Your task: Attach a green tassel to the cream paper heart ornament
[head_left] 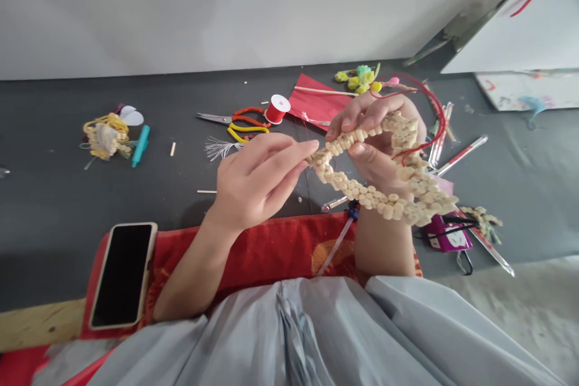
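Observation:
Both hands hold a loop of pale, cream-coloured beads (375, 199) up above the table, woven in rows into an open, roughly heart-like frame. My left hand (260, 178) pinches its left tip between thumb and fingers. Around the upper strand close the thumb and fingers of my right hand (380, 132); the rest of the loop hangs over that wrist. A thin red cord (436, 110) curves in a coil beside the right hand and runs to the beadwork. What exactly lies between the left fingertips is hidden.
Behind the hands lie scissors (219, 119), yellow-handled pliers (248, 131), a red thread spool (277, 108) and red paper (316, 102). A phone (124, 274) rests on red cloth at left. Yellow yarn (106, 136) and a teal marker (140, 146) sit farther left; a purple box (447, 234) stands right.

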Motion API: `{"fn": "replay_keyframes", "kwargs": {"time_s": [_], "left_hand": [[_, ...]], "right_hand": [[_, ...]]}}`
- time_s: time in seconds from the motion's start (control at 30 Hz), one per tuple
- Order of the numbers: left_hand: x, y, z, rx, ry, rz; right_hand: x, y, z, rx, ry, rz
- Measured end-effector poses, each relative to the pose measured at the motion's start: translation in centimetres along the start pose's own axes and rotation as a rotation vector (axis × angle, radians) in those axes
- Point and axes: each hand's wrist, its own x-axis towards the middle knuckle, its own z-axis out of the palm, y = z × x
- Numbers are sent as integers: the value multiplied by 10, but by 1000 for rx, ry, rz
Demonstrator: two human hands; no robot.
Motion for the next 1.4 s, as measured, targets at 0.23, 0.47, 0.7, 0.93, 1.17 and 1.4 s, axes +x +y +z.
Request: {"fn": "replay_keyframes", "kwargs": {"time_s": [0.23,0.47,0.7,0.93,1.17,1.4], "left_hand": [[3,0,-7,-12,-11,70],[5,2,-13,-7,-104,33],[7,8,-16,-70,-124,5],[8,10,-18,-68,-138,13],[7,9,-17,-37,-32,124],[11,11,-15,-12,29,177]], "right_hand": [[-1,4,-2,108,-59,-36],[-1,2,-1,70,-57,-10],[0,-3,2,38,-63,9],[-3,-1,3,101,-74,-6],[-1,1,0,61,-78,-36],[-5,-14,4,46,-3,129]]}}
